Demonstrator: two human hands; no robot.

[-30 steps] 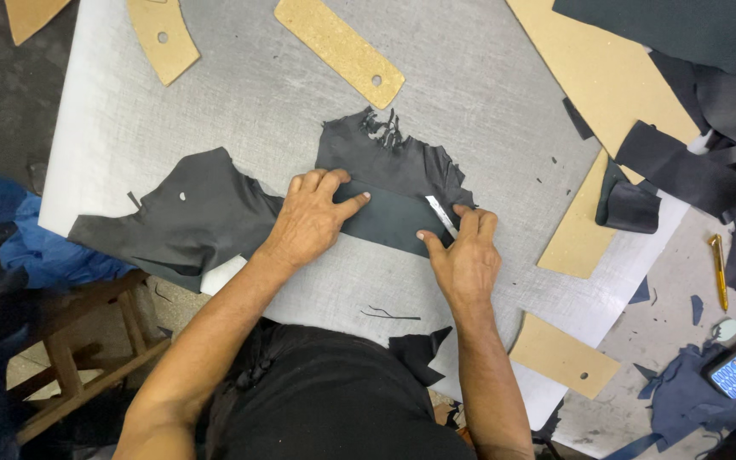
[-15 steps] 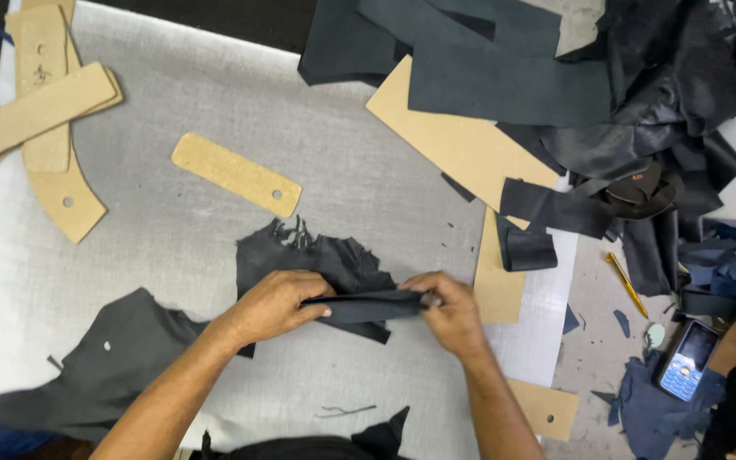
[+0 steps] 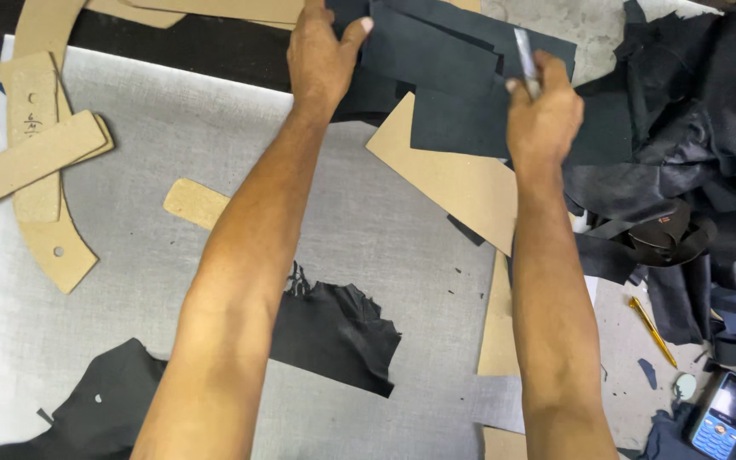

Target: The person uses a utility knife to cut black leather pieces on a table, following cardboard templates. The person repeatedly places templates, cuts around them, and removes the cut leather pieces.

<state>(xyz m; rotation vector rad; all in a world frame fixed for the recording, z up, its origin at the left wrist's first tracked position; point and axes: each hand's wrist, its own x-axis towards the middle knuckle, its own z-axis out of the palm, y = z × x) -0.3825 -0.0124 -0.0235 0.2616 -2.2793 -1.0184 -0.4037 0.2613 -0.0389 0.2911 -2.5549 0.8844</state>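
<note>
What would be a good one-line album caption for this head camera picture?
Over a grey cutting mat, the left hand reaches onto stacked black leather pieces while the right hand holds a slim knife.

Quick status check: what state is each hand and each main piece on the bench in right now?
left hand: fingers spread, pressing on the stacked dark pieces
right hand: closed around a slim silver tool
ragged dark piece: lying flat, untouched
cardboard templates: overlapping, lying idle
yellow pen: lying loose
</note>
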